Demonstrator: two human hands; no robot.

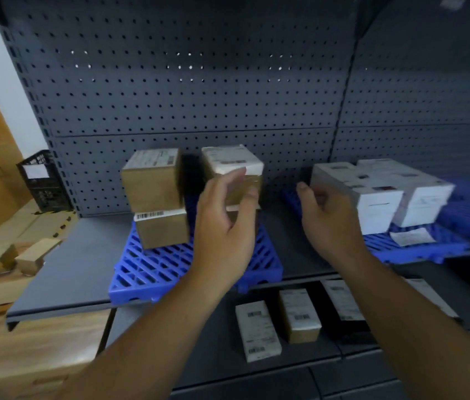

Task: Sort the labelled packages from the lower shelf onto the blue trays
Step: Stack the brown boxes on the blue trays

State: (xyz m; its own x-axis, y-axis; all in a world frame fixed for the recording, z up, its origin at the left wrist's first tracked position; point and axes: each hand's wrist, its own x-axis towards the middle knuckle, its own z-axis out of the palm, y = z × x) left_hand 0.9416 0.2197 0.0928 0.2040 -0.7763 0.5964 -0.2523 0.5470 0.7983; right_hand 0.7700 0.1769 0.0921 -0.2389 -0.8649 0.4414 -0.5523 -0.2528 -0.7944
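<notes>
On the upper shelf lies a blue tray [170, 269] carrying a stack of two brown labelled boxes [153, 183] at its left. A second stack stands beside it, topped by a brown box with a white label [232, 161]. My left hand [222, 223] hovers in front of that top box with loosely curved fingers, its fingertips at the box's front face and not wrapped round it. My right hand [326, 217] is open between the two trays and holds nothing. A second blue tray [401, 249] at the right carries white boxes [372, 197]. Labelled packages [257, 330] lie on the lower shelf.
A loose paper label [411, 236] lies on the right tray. The grey pegboard [199, 96] backs the shelf. A black crate [43, 180] and small cardboard boxes [34, 255] sit at the left on the wooden floor. A brown package [300, 319] and a dark one [343, 304] lie below.
</notes>
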